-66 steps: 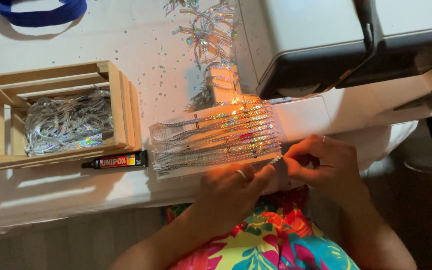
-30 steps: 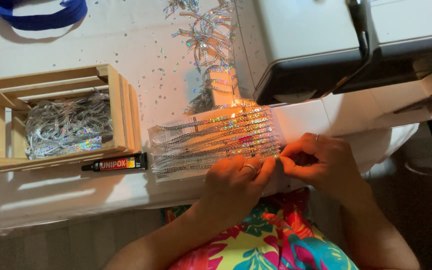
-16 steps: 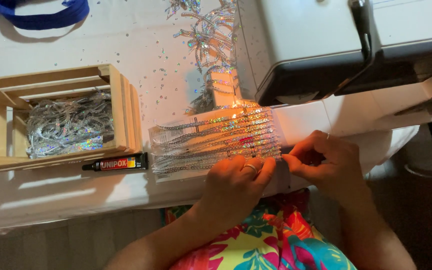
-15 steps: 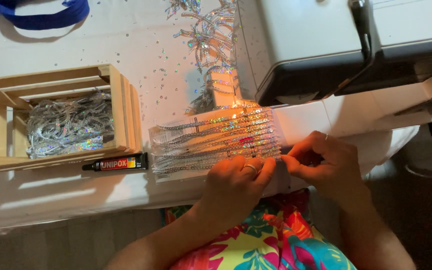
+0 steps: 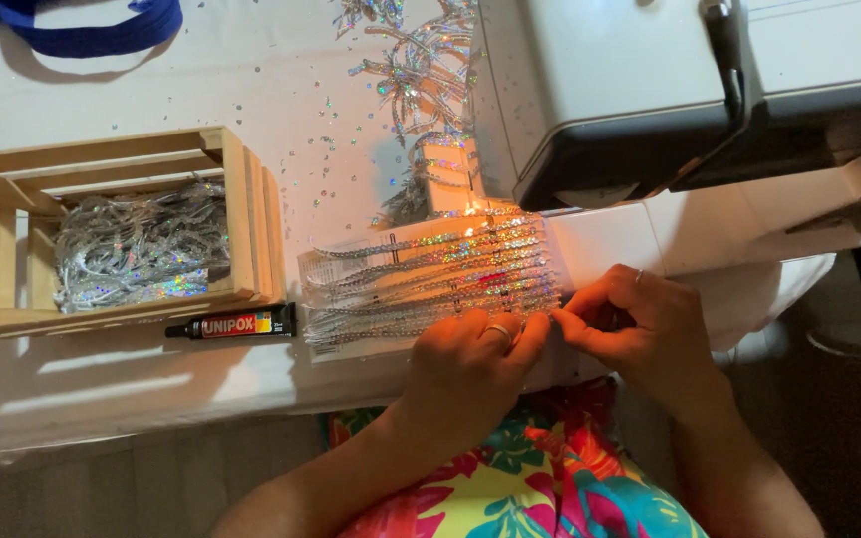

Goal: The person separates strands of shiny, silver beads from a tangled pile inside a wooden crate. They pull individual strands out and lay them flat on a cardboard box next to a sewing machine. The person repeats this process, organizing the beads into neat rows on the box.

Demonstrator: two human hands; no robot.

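A clear sheet with rows of glittering holographic sequin strips (image 5: 430,279) lies on the white table (image 5: 132,379) near its front edge. My left hand (image 5: 465,374), a ring on one finger, rests on the sheet's near right corner and presses a strip down. My right hand (image 5: 640,329) is beside it at the sheet's right edge, with fingertips pinched on the end of a strip. The fingertips of both hands almost touch. What lies under my palms is hidden.
A wooden crate (image 5: 241,219) with a heap of silver strips (image 5: 137,254) stands at the left. A black glue tube (image 5: 231,324) lies before it. Loose sequin strips (image 5: 421,70) trail at the back, by a white and black machine (image 5: 650,90). A blue strap (image 5: 82,25) lies far left.
My hands have stayed at the sheet's right corner, with only small finger shifts along the strip ends. The sheet has not moved.
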